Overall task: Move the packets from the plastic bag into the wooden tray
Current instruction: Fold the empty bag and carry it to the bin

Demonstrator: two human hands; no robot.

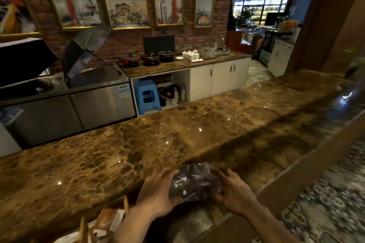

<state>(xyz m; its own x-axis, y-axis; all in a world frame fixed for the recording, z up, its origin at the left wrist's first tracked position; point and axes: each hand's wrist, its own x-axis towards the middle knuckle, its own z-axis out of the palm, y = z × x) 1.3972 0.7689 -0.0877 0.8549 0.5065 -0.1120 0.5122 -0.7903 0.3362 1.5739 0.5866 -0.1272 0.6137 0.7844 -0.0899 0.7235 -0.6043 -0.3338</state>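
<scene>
A dark, crinkled plastic bag [194, 182] lies on the brown marble counter [138, 148] near its front edge. My left hand [158, 193] grips the bag's left side, fingers curled over it. My right hand [235, 193] is against the bag's right side, with the fingers spread and the thumb on the plastic. At the bottom left, wooden tray slats [84, 227] show, with an orange and white packet [108, 221] lying in it. The bag's contents are hidden.
The long marble counter stretches away to the right. Behind it stand steel fridge units [79, 108], a blue stool [147, 95], white cabinets [219, 78] and pots on a back counter. Patterned floor tiles [325, 199] lie to my right.
</scene>
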